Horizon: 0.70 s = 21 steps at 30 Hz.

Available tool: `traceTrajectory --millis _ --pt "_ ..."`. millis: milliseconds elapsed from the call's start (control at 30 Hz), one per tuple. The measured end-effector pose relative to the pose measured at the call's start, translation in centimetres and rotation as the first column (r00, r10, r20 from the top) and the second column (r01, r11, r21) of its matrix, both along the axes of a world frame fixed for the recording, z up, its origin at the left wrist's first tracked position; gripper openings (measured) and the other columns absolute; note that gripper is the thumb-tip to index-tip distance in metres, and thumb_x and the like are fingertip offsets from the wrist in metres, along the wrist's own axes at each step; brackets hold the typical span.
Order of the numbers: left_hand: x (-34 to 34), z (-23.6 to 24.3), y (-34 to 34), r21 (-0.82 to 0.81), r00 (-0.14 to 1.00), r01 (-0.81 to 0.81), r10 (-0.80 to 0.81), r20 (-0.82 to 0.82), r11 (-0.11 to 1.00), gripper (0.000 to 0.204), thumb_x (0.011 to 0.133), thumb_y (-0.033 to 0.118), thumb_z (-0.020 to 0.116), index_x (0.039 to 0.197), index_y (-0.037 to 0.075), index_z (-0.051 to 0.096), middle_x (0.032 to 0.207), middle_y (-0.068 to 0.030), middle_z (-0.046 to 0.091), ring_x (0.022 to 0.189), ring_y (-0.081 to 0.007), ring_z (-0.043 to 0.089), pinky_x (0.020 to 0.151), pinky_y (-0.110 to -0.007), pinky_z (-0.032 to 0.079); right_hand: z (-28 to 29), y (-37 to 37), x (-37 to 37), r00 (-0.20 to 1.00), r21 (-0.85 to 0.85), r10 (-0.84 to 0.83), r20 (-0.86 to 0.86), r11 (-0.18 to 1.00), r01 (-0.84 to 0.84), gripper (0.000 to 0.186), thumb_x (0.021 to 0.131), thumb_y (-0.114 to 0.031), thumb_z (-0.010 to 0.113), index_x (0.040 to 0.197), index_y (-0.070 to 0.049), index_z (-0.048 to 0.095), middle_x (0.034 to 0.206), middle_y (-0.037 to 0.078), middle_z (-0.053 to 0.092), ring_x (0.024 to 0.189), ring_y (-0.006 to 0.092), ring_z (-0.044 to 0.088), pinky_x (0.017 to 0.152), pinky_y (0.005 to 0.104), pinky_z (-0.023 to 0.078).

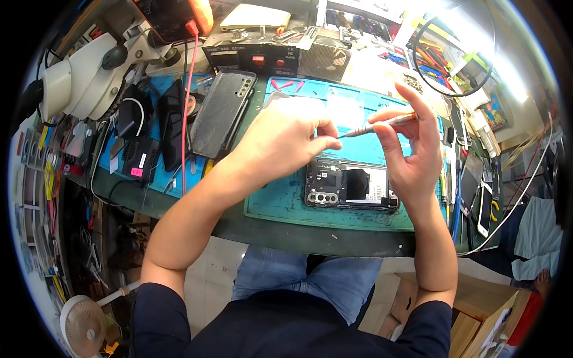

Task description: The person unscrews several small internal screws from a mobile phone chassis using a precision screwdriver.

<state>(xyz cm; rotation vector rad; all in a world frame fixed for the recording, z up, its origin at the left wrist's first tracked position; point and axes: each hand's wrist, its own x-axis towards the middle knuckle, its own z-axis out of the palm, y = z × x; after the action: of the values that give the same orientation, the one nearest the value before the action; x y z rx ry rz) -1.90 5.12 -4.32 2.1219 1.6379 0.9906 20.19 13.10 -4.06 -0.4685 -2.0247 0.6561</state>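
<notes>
My right hand [418,149] grips a slim silver screwdriver [382,124] with an orange-brown end, its shaft pointing left. The thumb and fingertips of my left hand [286,134] are pinched together at the screwdriver's tip. Anything between them is too small or hidden to tell. Below both hands, an opened smartphone [327,179] lies on the blue repair mat [280,206]. Its camera lenses, dark inner cover and white battery label show, and my right hand overlaps its right end.
Left of the mat lies a phone back cover [221,110], beside a red cable [190,101]. A bench power unit [262,59] stands behind. A white microscope arm [89,77] reaches in at left. Hand tools [433,56] crowd the back right, under a black ring [455,92].
</notes>
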Motion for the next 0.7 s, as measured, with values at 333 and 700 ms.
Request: traceTrajectory --millis 333,700 --pt "-0.8 -1.1 -4.0 -0.226 0.987 0.068 -0.031 0.161 0.972 0.025 0.093 0.0 0.07 0.116 0.005 0.079 0.103 -0.0113 0.067 0.102 -0.0298 0.063 0.091 -0.038 0.05 -0.5 -1.4 -1.7 0.984 0.132 0.116 0.135 0.982 -0.134 0.055 0.096 -0.002 0.072 0.148 -0.004 0.057 0.093 0.011 0.073 0.081 0.0268 0.073 0.074 0.0371 0.059" --pt "-0.2 -1.4 -4.3 -0.185 0.989 0.03 -0.002 0.148 0.982 0.023 0.093 0.001 0.072 0.115 0.001 0.078 0.101 -0.0134 0.068 0.096 -0.0326 0.066 0.083 -0.041 0.053 0.2 -1.4 -2.0 0.946 0.084 0.252 0.205 0.958 -0.274 0.053 0.092 0.005 0.069 0.142 -0.009 0.061 0.1 0.011 0.073 0.083 0.0299 0.072 0.075 0.0393 0.058"
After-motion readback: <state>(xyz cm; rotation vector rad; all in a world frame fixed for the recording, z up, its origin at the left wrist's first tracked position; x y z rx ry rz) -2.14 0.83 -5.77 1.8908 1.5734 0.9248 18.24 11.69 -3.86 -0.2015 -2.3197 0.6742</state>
